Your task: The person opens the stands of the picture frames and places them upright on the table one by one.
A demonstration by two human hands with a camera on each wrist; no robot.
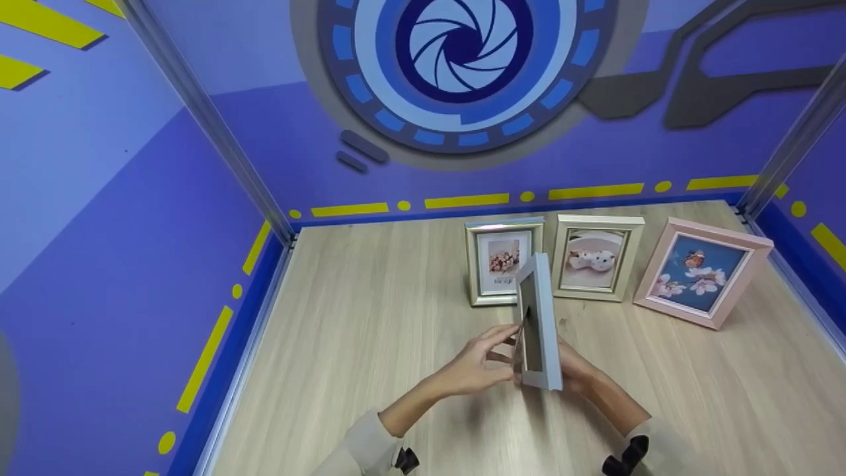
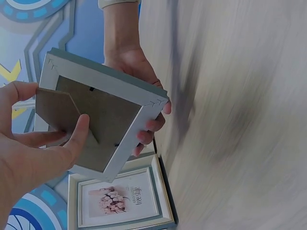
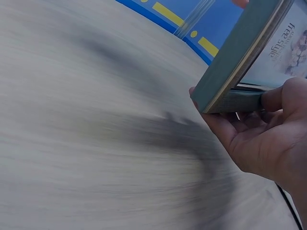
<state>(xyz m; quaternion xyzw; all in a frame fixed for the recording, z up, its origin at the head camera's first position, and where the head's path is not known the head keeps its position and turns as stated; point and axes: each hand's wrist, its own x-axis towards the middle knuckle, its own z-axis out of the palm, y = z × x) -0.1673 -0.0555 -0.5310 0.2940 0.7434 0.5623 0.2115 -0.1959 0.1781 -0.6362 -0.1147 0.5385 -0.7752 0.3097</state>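
Observation:
A pale blue-grey picture frame [image 1: 547, 330] is held up over the table, tilted, its brown backing toward the left. My right hand [image 1: 574, 367] grips its border from the right, with the thumb on the front side and fingers behind the edge in the right wrist view. On the back, my left hand [image 1: 477, 367] holds the brown stand flap [image 2: 53, 111] between its fingers, and the flap is swung out from the backing [image 2: 103, 117]. The front shows a print [image 3: 288, 52] with "free style" lettering, partly cut off by the view's edge.
Behind stand a gold-edged frame [image 1: 472, 264], partly hidden by the held one, a cream frame [image 1: 562, 261] and a pink frame [image 1: 651, 274] toward the right. A blue printed back wall [image 1: 396, 178] and left wall [image 1: 132, 297] border the wooden table [image 1: 357, 317].

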